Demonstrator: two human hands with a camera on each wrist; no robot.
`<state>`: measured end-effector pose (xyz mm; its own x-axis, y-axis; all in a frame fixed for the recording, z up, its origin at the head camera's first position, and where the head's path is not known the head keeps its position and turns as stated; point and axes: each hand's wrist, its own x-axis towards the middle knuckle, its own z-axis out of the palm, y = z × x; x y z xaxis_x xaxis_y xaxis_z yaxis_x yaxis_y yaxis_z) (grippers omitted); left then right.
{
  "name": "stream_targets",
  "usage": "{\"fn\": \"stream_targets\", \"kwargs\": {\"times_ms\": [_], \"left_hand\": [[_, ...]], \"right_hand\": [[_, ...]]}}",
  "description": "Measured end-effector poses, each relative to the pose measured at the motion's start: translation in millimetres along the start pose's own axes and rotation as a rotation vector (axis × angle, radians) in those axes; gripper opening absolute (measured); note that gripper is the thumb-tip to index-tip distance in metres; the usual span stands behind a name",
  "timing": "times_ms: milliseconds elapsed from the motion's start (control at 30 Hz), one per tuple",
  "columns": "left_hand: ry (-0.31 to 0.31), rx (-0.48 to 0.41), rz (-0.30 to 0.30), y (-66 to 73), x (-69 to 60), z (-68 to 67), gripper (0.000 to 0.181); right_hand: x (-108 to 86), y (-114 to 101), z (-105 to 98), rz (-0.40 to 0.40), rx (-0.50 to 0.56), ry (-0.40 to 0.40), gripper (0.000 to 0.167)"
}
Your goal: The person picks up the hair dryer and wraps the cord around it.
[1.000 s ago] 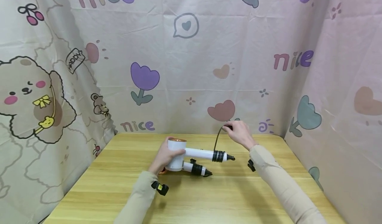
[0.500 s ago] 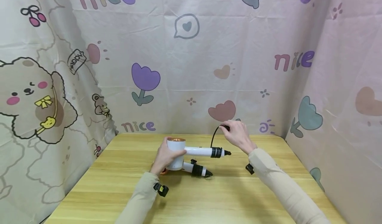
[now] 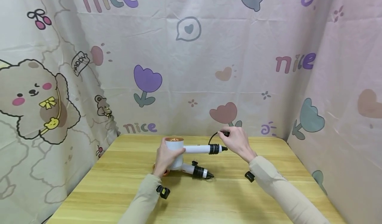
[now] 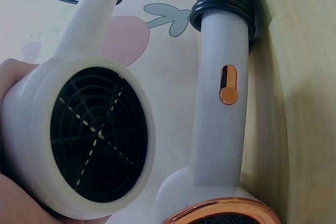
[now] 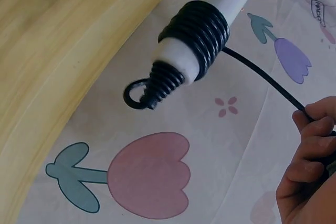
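Observation:
My left hand (image 3: 165, 156) grips the barrel of a white hair dryer (image 3: 197, 149) above the table, its handle pointing right. In the left wrist view a dark round grille (image 4: 100, 135) shows at one end of that barrel. Black cord (image 5: 194, 32) is wound in tight loops around the handle's end. My right hand (image 3: 236, 141) pinches the loose length of this cord (image 5: 265, 74), with a black end inside the curled fingers. A second white hair dryer (image 3: 188, 168) lies on the table just below, its cord coiled (image 3: 199, 172) and its black plug (image 3: 194, 163) upward.
The wooden table (image 3: 119, 191) ends at a printed cloth backdrop (image 3: 188, 68) behind, with more cloth on both sides. A copper-coloured ring (image 4: 231, 205) and slide switch (image 4: 229, 85) mark the lying hair dryer.
My right hand has come lower and closer to the handle, and the loose cord arches over a shorter span. The held hair dryer has shifted slightly left. The other hair dryer stays on the table.

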<state>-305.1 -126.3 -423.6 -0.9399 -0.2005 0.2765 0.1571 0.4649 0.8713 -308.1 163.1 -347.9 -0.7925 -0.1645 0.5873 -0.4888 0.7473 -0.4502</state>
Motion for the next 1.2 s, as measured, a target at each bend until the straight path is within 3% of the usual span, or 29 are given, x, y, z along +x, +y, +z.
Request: {"fn": "stream_targets", "kwargs": {"times_ms": [400,633,800,1000,1100,1200], "left_hand": [[0.112,-0.005,0.007,5.2,0.3,6.1,0.092],[0.176,-0.09,-0.061,3.5,3.8,4.5,0.092],[0.151,-0.215,-0.1,4.9,7.1,7.3,0.092],[0.11,-0.359,-0.227,8.3,9.3,10.8,0.089],[0.086,-0.413,-0.274,9.0,9.4,12.4,0.088],[0.048,-0.473,-0.314,7.6,8.2,14.8,0.085]], "right_hand": [[-11.4,-3.8,3.0,0.014,0.019,-0.006,0.013],[-23.5,1.5,9.0,-0.082,0.003,0.001,0.01],[-33.2,5.3,14.9,-0.259,-0.047,-0.031,0.008],[-43.2,10.9,22.8,-0.444,-0.141,-0.134,0.015],[-46.9,14.2,27.2,-0.462,-0.17,-0.199,0.02],[-48.5,18.5,29.6,-0.395,-0.147,-0.282,0.024]]}}
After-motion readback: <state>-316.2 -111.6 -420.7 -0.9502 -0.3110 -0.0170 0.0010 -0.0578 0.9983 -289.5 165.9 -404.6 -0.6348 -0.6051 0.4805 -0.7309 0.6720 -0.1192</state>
